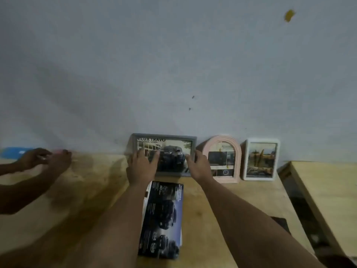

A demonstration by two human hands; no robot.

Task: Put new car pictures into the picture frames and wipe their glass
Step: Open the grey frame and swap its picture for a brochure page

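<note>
the picture in the grey frame (164, 154) carries a black headline reading "ilux travo", its first letter cut off by the frame edge; the smaller line beneath is too blurred to read. the dark car brochure (162, 219) on the table (222, 209) shows what looks like "500" near its lower end; its other print is illegible.
</note>
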